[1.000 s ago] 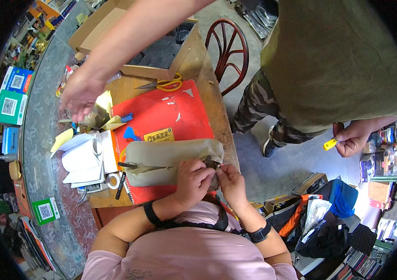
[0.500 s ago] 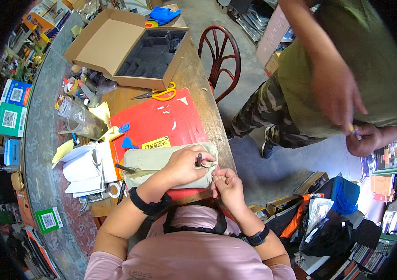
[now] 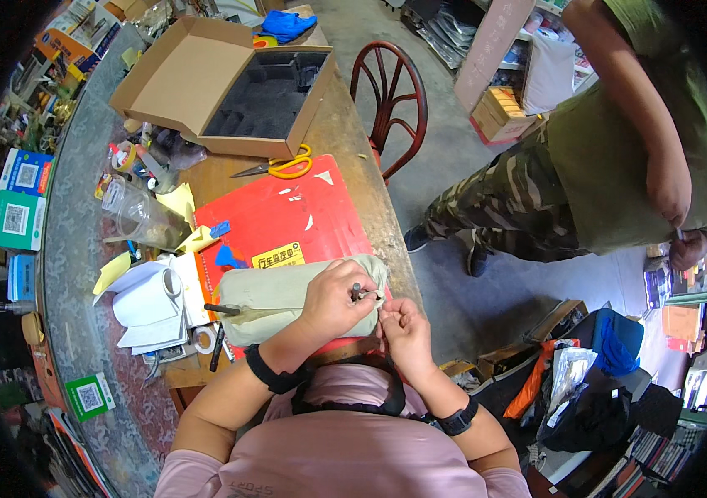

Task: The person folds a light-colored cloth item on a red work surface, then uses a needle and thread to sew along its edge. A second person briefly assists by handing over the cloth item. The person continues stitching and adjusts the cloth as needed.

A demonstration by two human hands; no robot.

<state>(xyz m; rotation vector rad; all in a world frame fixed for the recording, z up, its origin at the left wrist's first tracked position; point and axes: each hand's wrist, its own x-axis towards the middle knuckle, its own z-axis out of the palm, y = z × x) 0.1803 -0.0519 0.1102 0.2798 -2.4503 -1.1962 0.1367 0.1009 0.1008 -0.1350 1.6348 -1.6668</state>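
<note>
A pale grey-green padded block in cloth, shaped like a headrest [image 3: 278, 286], lies across a red sheet [image 3: 254, 212] at the table's near edge. Two black posts stick out of it, one at its left end and one beside my left fingers. My left hand [image 3: 332, 299] lies over its right part, thumb and fingers pinched together on the cloth beside the post. Just right of it, my right hand [image 3: 406, 330] is closed in a pinch at the cloth's right edge. Whatever fine thing may lie between the fingertips is too small to make out.
Scissors with yellow handles [image 3: 291, 163] and an open cardboard box [image 3: 171, 79] lie farther back. Left are a clear plastic cup [image 3: 141, 212], papers [image 3: 150, 303] and a tape roll [image 3: 203, 339]. Beyond the table stand a chair [image 3: 420, 100] and another person [image 3: 619, 183].
My left fingers have drawn in closer at the post, near my right fingertips. The right hand stays almost in place. The other person has shifted rightward, hands lower.
</note>
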